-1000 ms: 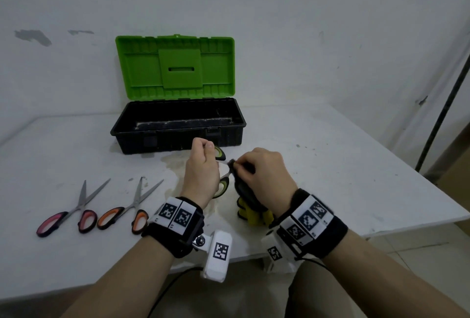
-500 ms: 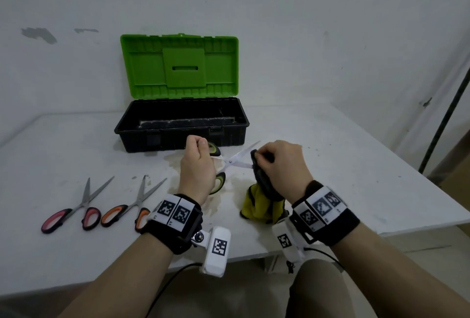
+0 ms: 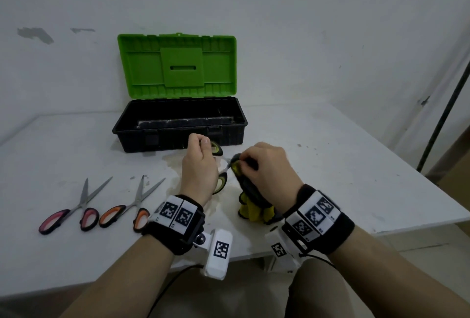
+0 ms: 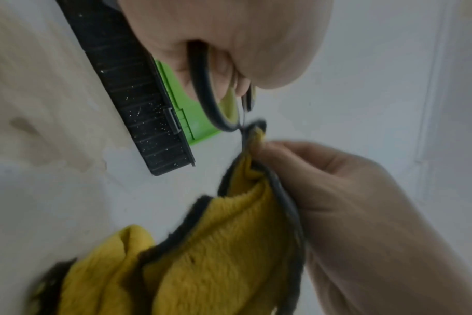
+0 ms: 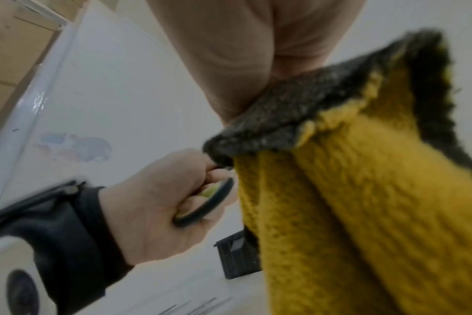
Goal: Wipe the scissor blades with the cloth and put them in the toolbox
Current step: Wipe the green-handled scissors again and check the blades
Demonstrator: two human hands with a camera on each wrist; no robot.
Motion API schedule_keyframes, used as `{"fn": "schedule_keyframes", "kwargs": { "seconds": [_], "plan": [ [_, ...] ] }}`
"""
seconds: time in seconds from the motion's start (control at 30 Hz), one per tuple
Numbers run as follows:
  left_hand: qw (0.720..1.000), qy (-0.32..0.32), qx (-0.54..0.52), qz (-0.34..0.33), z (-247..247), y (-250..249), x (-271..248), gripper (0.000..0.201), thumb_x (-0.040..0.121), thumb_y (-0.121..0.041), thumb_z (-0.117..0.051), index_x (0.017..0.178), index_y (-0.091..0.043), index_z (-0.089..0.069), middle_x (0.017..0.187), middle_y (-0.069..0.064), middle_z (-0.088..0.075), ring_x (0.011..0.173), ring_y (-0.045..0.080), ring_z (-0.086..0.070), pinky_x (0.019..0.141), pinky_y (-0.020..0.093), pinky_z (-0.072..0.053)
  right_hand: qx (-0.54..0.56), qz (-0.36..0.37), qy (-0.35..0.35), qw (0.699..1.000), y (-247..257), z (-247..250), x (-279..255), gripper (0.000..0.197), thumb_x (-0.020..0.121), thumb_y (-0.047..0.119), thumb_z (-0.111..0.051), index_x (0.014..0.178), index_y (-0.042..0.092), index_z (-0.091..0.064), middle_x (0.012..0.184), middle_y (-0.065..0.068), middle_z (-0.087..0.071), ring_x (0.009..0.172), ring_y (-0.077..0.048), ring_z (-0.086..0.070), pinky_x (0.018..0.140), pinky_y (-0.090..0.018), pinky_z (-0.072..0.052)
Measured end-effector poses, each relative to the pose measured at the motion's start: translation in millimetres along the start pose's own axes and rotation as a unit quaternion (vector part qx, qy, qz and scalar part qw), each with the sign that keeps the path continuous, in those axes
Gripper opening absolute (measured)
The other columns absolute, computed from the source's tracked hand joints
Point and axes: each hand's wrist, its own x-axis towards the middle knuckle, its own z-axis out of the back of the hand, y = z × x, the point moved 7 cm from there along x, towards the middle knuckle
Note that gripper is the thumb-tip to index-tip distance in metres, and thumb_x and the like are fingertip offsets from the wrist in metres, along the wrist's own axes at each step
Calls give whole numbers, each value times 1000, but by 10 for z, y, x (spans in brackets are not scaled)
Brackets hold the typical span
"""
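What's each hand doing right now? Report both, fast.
Left hand: closed, holding the green-handled scissors by the handles.
Right hand: closed, pinching the yellow and grey cloth around the blades.

Left hand [image 3: 199,167] fisted with fingers [image 5: 216,177] curled, right hand [image 3: 267,167] pinching, wrists close together

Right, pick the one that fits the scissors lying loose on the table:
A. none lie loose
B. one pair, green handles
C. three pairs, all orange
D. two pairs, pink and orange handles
D: the pink-handled scissors and the orange-handled scissors lie side by side on the table, left of the hands.
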Motion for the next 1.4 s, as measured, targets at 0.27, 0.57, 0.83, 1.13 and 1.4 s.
{"fn": "schedule_keyframes", "kwargs": {
  "seconds": [0.27, 0.57, 0.83, 1.13, 1.4],
  "plan": [
    [999, 13, -23, 24, -90, 51, 40, 29, 104, -45, -29, 78, -41, -41, 68, -2, -44, 57, 17, -38, 49, 33, -29, 30, 36, -74, 996, 60, 60, -76, 6, 86, 14, -65, 86, 13, -71, 84, 0, -64, 75, -14, -58, 70, -19, -45],
    [997, -21, -26, 69, 88, 217, 76, 28, 102, -44, -31, 78, -39, -43, 74, 0, -47, 65, 23, -41, 54, 34, -32, -42, -120, -101, 987, -725, 387, 108, 13, 89, 24, -61, 89, 16, -72, 90, -2, -70, 87, -21, -62, 74, -22, -37],
    [979, -28, -125, 162, 79, 272, 106, 24, 109, -32, -26, 98, -17, -41, 68, 2, -31, 53, 13, -27, 38, 19, -25, -12, -220, -70, 973, -1375, 264, 145, 13, 86, 24, -65, 85, 14, -73, 89, -5, -72, 87, -23, -65, 73, -22, -41],
    [954, -50, -200, 219, -209, 291, 116, 24, 109, -36, -28, 99, -22, -44, 74, 0, -39, 59, 12, -36, 43, 22, -31, 44, -187, 39, 981, -1273, -246, 283, 18, 89, 30, -62, 99, 17, -70, 97, -2, -68, 92, -18, -62, 75, -24, -44],
    [945, -61, -228, 226, -482, 186, 52, 27, 109, -38, -26, 109, -18, -45, 91, 9, -55, 66, 15, -46, 47, 25, -34, 225, -149, 97, 958, -754, -418, 88, 28, 85, 51, -62, 90, 26, -72, 82, 10, -72, 79, -2, -64, 74, -23, -51]
  ]
}}
